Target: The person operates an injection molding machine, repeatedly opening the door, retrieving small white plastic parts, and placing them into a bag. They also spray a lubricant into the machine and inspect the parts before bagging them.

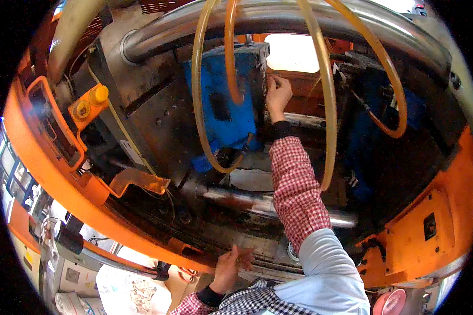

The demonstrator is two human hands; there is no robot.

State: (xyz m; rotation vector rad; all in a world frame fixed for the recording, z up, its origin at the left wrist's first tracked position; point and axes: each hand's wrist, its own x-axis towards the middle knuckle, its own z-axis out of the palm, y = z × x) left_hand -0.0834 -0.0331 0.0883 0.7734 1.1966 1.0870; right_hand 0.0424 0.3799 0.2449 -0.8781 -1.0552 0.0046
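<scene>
My right arm, in a red checked sleeve cover, reaches into a machine with orange framing. My right hand (pixel 278 97) is beside the dark inner face of a blue mould block (pixel 219 100). Its fingers are curled together in a pinch; anything between them is too small or hidden to make out. Low in the view, my left hand (pixel 229 268) hovers by the near edge of the machine. Its fingers are loosely apart and somewhat blurred, with nothing seen in them.
Yellowish hoses (pixel 327 105) loop down on both sides of my right arm. Thick steel bars cross above (pixel 294 21) and below (pixel 247 202). A second dark mould side (pixel 373 121) stands to the right. An open white bag (pixel 108 294) of small pieces sits lower left.
</scene>
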